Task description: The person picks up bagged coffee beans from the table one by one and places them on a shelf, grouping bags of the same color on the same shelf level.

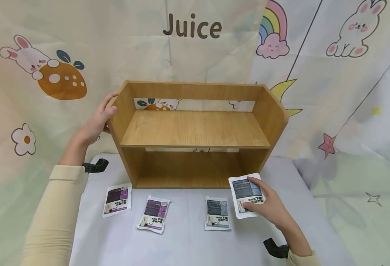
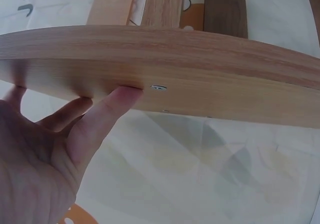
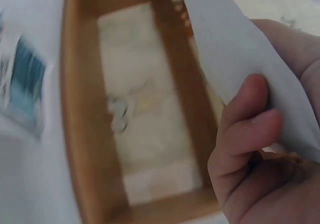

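Nearest the head camera, the right hand [image 1: 270, 207] pinches a blue-grey pouch [image 1: 247, 197] by its lower edge, thumb curled over the white back, lifting it off the table [image 1: 188, 244] in front of the wooden shelf [image 1: 195, 129]. Because the hold is only at one edge, the floppy pouch could sag or slip, or catch on the shelf's front lip. Left hand [image 1: 98, 122] presses straight fingers on the shelf's left panel without gripping it, so a knock could still shift the shelf toward the three pouches [image 1: 155, 213] lying before it.
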`<state>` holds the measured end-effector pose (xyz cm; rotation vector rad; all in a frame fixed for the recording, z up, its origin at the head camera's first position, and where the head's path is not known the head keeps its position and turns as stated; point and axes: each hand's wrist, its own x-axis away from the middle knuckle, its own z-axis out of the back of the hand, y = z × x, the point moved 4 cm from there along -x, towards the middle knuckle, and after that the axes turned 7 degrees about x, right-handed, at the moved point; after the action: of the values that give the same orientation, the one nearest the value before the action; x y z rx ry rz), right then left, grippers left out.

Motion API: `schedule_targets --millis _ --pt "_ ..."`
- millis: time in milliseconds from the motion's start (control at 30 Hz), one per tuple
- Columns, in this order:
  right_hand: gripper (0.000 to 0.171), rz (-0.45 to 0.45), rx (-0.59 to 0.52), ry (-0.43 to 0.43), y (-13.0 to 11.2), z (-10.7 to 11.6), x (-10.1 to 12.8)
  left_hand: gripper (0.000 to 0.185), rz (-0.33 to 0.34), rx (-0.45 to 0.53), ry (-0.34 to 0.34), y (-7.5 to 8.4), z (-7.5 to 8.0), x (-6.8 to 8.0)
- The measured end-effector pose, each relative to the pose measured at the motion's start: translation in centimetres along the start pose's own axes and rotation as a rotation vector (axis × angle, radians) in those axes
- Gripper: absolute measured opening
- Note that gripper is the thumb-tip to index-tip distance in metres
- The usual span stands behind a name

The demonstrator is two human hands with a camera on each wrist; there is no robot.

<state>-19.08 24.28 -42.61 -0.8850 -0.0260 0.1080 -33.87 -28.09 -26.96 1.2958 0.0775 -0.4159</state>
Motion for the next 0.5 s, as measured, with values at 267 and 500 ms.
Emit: schedule_targets --millis 267,500 --pt "0.083 0.101 -0.072 0.009 -4.7 -0.6 -0.2 0.057 -0.003 -0.01 0.006 0.3 -0.2 0.3" --pt "0.083 0.174 -0.108 0.016 -8.8 -0.5 -1.5 0.058 0.007 -0.017 0.007 0.3 -0.1 0.2"
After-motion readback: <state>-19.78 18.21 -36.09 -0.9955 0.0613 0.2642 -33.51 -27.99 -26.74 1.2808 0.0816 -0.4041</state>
